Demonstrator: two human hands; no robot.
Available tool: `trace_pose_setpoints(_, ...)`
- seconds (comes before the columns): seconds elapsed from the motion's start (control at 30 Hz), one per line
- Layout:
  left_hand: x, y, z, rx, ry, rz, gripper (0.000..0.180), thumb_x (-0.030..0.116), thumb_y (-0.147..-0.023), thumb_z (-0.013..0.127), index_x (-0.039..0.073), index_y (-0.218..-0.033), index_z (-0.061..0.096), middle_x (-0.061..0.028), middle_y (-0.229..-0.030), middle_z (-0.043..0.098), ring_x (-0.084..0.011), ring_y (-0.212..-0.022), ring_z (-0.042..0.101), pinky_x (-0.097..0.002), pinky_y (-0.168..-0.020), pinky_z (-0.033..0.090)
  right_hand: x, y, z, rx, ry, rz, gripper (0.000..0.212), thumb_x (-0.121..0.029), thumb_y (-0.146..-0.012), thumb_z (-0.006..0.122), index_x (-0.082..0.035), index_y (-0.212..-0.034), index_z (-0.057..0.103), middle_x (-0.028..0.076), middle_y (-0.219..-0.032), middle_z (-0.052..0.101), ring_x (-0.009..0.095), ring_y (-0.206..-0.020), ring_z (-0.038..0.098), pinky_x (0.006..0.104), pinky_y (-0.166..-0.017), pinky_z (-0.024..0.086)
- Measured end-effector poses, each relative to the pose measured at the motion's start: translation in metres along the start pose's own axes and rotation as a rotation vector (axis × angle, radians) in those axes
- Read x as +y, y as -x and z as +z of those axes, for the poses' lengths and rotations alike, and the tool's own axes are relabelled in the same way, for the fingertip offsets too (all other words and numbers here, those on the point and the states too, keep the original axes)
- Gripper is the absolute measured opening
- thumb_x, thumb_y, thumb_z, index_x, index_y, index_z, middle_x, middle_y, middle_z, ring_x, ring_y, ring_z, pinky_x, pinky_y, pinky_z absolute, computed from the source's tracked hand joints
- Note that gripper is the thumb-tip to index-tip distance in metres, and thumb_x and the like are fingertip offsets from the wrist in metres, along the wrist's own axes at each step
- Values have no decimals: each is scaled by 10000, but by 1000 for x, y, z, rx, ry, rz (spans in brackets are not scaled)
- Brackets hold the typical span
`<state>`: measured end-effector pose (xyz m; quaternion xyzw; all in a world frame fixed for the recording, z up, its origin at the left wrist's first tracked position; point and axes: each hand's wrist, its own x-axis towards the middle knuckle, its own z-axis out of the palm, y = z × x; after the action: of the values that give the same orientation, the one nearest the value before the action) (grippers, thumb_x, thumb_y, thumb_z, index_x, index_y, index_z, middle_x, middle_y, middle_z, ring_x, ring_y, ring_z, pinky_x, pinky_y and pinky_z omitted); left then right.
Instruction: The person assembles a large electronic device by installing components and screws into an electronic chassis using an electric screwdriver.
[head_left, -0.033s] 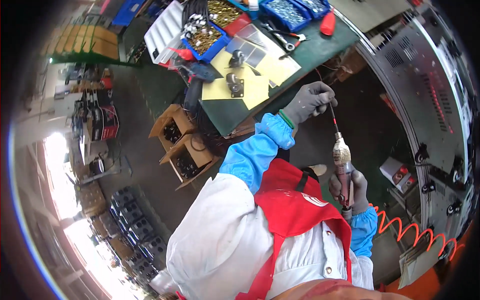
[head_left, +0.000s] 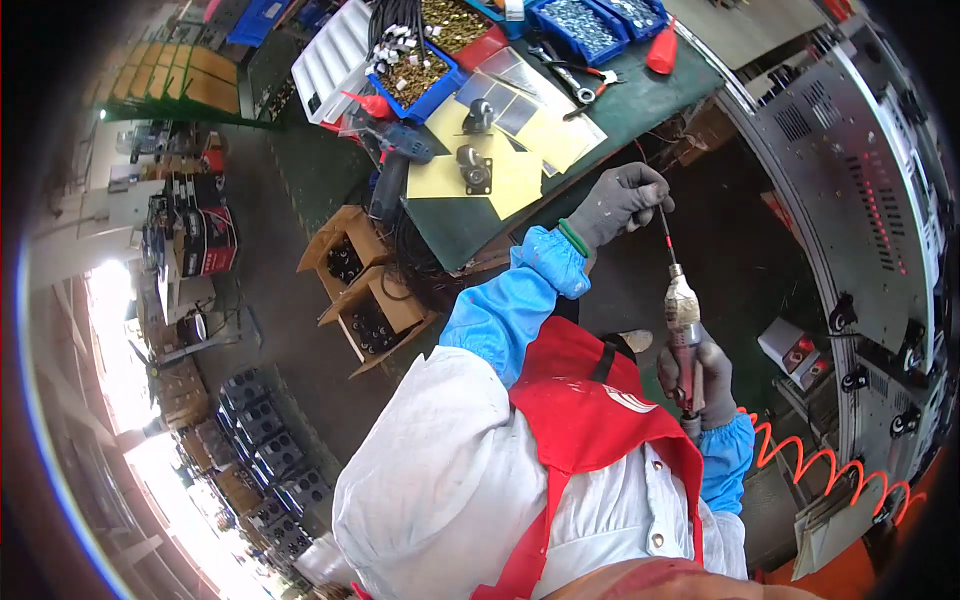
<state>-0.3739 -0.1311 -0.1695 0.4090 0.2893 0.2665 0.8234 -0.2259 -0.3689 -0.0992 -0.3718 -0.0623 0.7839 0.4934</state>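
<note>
My right hand [head_left: 716, 384], in a grey glove, is wrapped around an air screwdriver [head_left: 685, 335] whose upper body is bound in pale tape. A long thin bit [head_left: 668, 238] with a red band sticks out of it, pointing away from me. The grey-gloved left hand [head_left: 618, 205] is closed, thumb and fingers pinched at the far end of that bit. Whether a small screw sits in the fingertips is hidden. Left of that hand, two metal casters [head_left: 474, 170] lie on yellow sheets [head_left: 516, 180] on the green-topped bench [head_left: 450, 228].
A coiled orange air hose [head_left: 815, 458] runs off to the right. Large grey metal cabinets [head_left: 840, 150] with casters stand along the right. Blue bins [head_left: 412, 85] of small hardware, pliers [head_left: 597, 90] and a power drill [head_left: 405, 143] crowd the bench. Open cartons [head_left: 375, 310] sit on the floor to the left.
</note>
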Motion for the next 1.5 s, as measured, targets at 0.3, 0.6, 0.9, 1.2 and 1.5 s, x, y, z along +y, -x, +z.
trace_pose_setpoints(0.3,48,28,-43,151,-368,-7,363,337,-961,582,16,-1129,603,-69,-884,682,-59,-583,563,-178,-459,417,-14,-50,54,178,532,26,736,-274,-734,706,-6,-1365,437,29,-931,532,89,-762,531,236,-682,454)
trace_pose_setpoints(0.6,121,56,-159,300,-2099,-216,329,288,-827,637,145,-1119,686,-142,-1004,626,-288,-912,651,-392,-772,537,-34,-54,58,156,613,-29,701,-253,-732,694,-7,-1345,460,36,-1002,525,114,-840,531,260,-737,457)
trace_pose_setpoints(0.9,115,12,-182,-160,-2403,-645,316,265,-822,624,104,-1074,727,-127,-1127,665,-323,-1062,640,-516,-747,527,-14,-44,44,292,434,-87,723,-273,-765,718,-12,-1379,441,60,-1082,551,153,-960,542,297,-881,445)
trace_pose_setpoints(1.2,143,25,-189,-285,-2252,-968,554,534,-773,631,84,-1082,727,-133,-1113,702,-312,-1065,659,-442,-814,533,8,-19,49,462,273,-333,679,-230,-762,691,-47,-1372,455,66,-992,552,128,-805,586,271,-708,478)
trace_pose_setpoints(1.5,158,34,-234,153,-1462,-1035,528,517,-717,743,13,-873,709,-93,-759,654,-207,-598,595,-333,-507,450,20,-17,46,533,134,-269,686,-215,-770,681,-39,-1379,420,60,-911,549,115,-660,582,259,-608,486)
